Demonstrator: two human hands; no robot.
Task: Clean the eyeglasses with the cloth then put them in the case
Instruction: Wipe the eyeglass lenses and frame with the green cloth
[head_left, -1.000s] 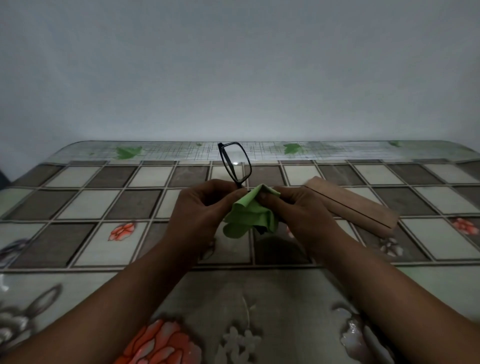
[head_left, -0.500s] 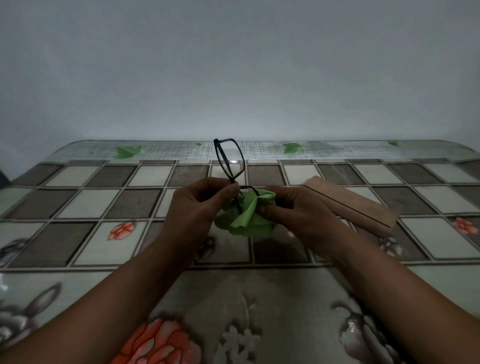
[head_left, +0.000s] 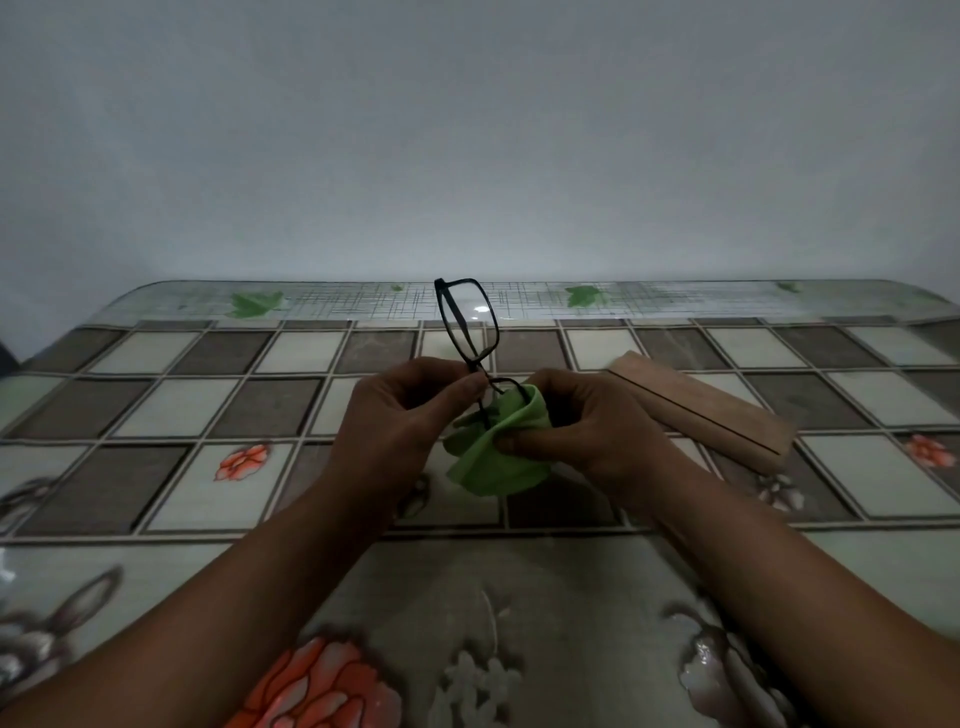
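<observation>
Two hands hold the eyeglasses (head_left: 469, 325) upright: left hand (head_left: 410, 415) pinching frame, right hand (head_left: 582, 431) apparently rubbing cloth (head_left: 498, 447).

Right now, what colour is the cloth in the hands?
Light green; the cloth shows best in the head view, the only one.
</observation>
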